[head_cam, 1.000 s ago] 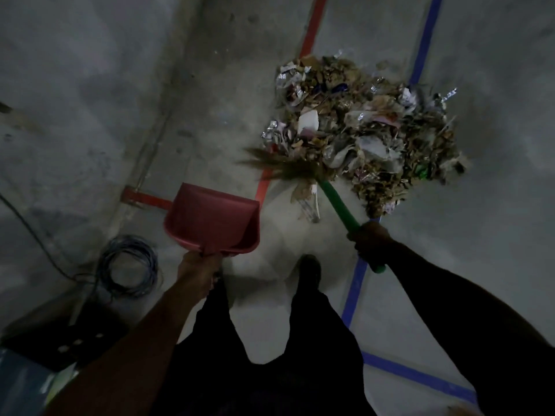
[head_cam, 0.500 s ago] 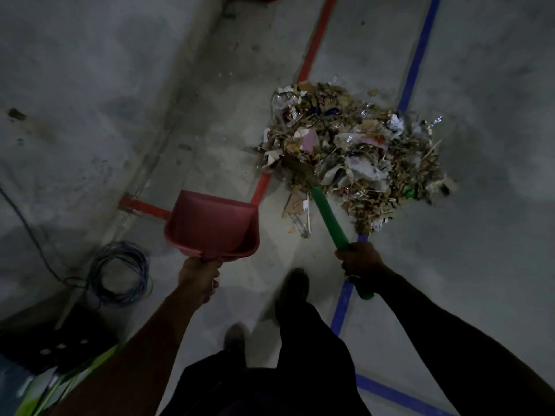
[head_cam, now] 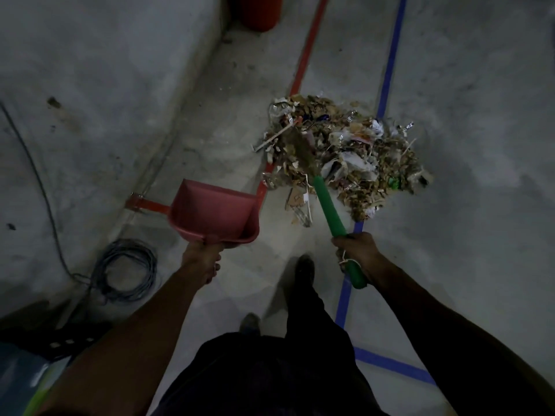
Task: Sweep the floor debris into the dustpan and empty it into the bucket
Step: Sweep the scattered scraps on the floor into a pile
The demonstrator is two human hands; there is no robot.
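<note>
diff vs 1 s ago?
The broom head swung from the near-left edge of the debris pile up into the pile. The view shifted: a red container now shows at the top. Unchanged: left hand grips the dustpan, held off the floor and empty; right hand grips the broom.

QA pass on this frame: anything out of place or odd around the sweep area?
A few scraps lie apart from the debris pile, on its near side beside the green broom handle. A loose cable coil lies on the floor just left of the red dustpan. Nothing looks damaged.
</note>
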